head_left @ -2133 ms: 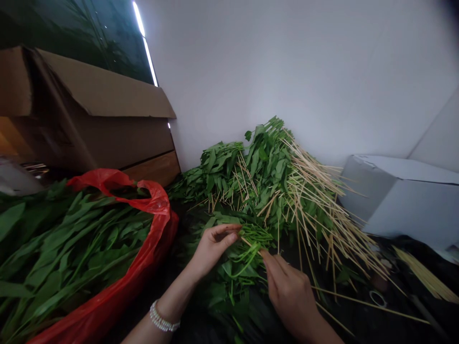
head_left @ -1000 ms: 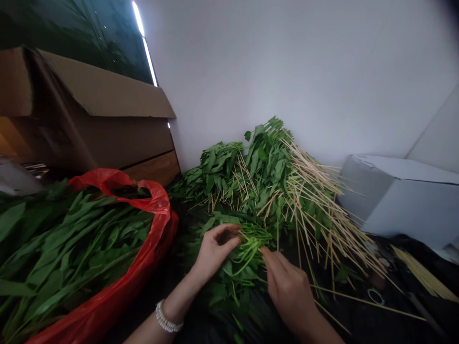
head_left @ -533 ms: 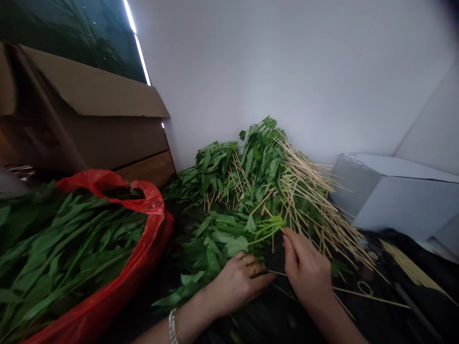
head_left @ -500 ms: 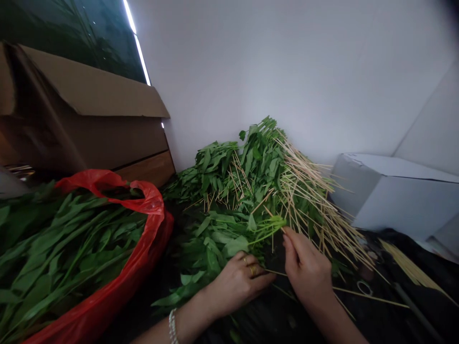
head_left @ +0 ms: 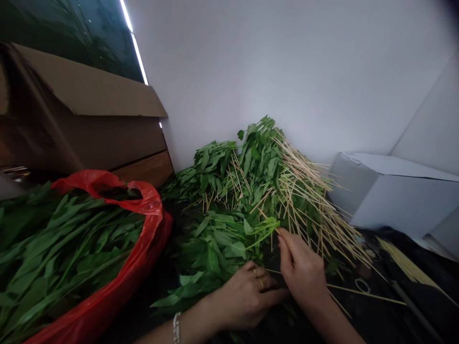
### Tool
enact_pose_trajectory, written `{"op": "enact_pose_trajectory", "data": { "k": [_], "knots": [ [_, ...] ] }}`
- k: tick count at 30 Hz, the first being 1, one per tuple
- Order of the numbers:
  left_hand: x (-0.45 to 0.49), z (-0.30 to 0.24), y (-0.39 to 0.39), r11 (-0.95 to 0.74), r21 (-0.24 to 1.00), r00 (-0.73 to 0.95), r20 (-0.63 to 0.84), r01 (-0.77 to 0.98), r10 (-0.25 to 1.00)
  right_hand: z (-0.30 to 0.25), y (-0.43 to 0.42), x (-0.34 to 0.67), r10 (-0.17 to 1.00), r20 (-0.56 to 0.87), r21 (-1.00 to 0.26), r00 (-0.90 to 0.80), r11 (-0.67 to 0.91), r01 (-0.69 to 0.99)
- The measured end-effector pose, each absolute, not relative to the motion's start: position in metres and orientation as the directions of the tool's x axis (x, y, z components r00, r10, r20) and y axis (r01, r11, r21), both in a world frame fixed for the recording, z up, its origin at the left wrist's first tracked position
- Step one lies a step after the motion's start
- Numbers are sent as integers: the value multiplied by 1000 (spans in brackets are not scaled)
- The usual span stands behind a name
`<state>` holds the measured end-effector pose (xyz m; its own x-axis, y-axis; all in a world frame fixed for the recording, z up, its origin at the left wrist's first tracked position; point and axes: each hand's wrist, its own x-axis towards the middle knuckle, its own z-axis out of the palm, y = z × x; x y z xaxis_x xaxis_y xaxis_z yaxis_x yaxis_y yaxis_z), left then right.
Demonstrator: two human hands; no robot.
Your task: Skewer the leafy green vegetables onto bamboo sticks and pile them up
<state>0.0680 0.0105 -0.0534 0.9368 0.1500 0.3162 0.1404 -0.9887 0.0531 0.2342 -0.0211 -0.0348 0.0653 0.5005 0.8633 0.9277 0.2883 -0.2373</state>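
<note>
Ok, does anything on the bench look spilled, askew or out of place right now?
Nothing damaged. A few thin bamboo skewers lie loose on the black surface, apart from the heap of skewered green leaves, beside a small pale ring. Sticks in that heap cross at mixed angles.

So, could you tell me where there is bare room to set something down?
A narrow dark strip between the red bag and the loose leaves; a wider patch beside the right hand, below the white box, crossed by stray skewers. The skewered heap is crowded.
</note>
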Motion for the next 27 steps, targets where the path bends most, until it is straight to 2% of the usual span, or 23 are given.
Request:
{"op": "enact_pose_trajectory", "data": {
  "k": [5,8,10,12,14,15,17,19,23,27],
  "knots": [
    [68,-53,7,-990,76,952,274,119,135,-35,-21,232,511,856,-255,83,276,927],
    [65,-48,5,-982,152,933,324,108,153,-36,-21,233,521,850,-255,78,278,926],
    [61,-42,7,-945,315,884,411,92,223,-38,-20,235,528,846,-251,67,285,925],
    [55,-35,12,-803,595,776,489,38,398,-38,-20,236,528,847,-248,61,292,924],
    [46,-27,23,-514,852,606,459,-94,650,-38,-19,237,522,851,-245,59,296,923],
    [42,-22,30,-352,918,526,393,-183,754,-38,-19,236,518,854,-242,58,296,924],
    [33,-13,45,-163,919,364,298,-358,882,-37,-20,235,512,857,-234,51,299,925],
    [27,-8,57,-106,891,263,241,-442,934,-36,-20,234,515,856,-230,40,312,922],
    [25,-11,66,-87,891,167,178,-446,970,-42,-21,229,548,836,-242,6,358,902],
    [27,-14,63,-52,893,189,151,-448,970,-50,-23,221,582,808,-210,-93,431,877]
  ]
}}
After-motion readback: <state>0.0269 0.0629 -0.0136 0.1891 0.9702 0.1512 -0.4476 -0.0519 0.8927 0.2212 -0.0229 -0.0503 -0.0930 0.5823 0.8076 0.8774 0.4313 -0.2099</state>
